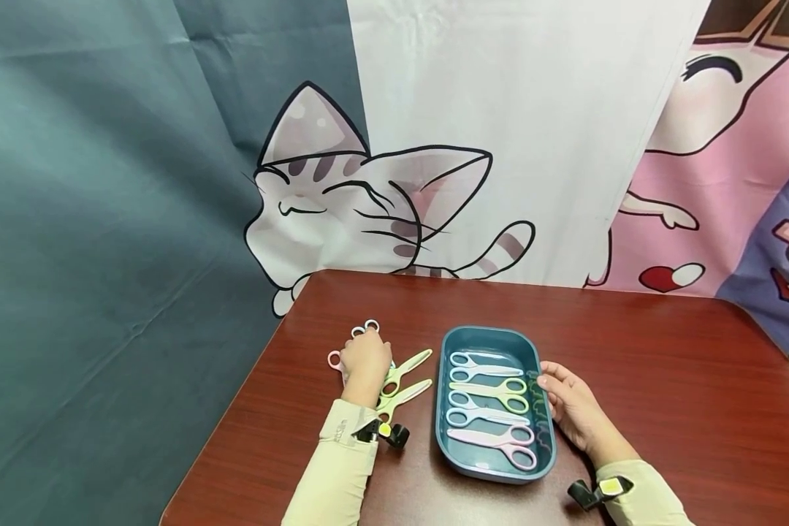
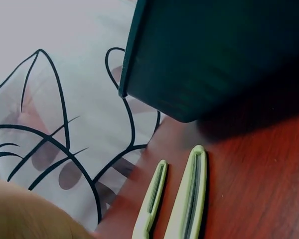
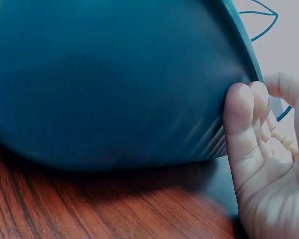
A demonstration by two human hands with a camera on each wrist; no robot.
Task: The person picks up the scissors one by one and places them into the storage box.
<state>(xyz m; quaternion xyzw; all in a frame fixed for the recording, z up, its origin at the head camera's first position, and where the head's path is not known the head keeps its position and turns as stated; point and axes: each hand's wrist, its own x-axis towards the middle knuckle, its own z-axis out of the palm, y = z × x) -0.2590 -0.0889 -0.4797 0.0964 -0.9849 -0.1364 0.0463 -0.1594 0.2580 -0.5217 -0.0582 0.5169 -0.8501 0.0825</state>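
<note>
My left hand point(image 1: 366, 359) is over a loose group of scissors on the left of the table, its fingers hidden from view. Around it show pink scissors point(image 1: 334, 359), pale blue-white scissors point(image 1: 371, 324) and two green pairs, the upper green scissors point(image 1: 416, 361) and the lower green scissors point(image 1: 408, 394). To the right sits a dark blue tray point(image 1: 493, 475). Inside it lie light blue scissors point(image 1: 480, 416), green scissors point(image 1: 493, 389), pink scissors point(image 1: 500, 440) and another light blue pair. My right hand point(image 1: 572, 405) pinches the tray's right rim, fingers against its outer wall point(image 3: 114, 99).
A reddish-brown wooden table point(image 1: 664, 380) carries everything. Behind it hangs a cloth backdrop point(image 1: 532, 146) with a cartoon cat. The table's left edge runs close beside the loose scissors.
</note>
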